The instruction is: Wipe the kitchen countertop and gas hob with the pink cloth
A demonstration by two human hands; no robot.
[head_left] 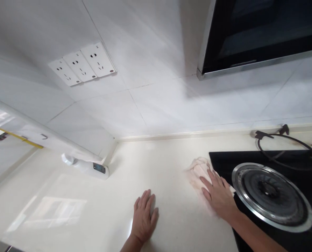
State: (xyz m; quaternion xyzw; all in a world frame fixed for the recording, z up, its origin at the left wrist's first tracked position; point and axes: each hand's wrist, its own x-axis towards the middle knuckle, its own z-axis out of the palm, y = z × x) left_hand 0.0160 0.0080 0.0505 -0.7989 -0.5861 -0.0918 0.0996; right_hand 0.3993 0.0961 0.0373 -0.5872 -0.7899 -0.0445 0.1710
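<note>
My right hand (218, 196) lies flat with fingers stretched out on a pale, stained cloth (199, 167), pressing it onto the cream countertop (93, 210) at the left edge of the black glass hob (221, 159). My left hand (144, 216) rests palm down on the bare countertop, fingers together and extended, holding nothing. The cloth is partly hidden under my right hand.
A round steel burner ring (273, 196) sits in the hob, with a black pan support (282, 138) behind it. A white handheld device with a small display (86, 167) lies near the corner. Three wall sockets (82, 64) are on the tiles. A range hood (261, 31) hangs at upper right.
</note>
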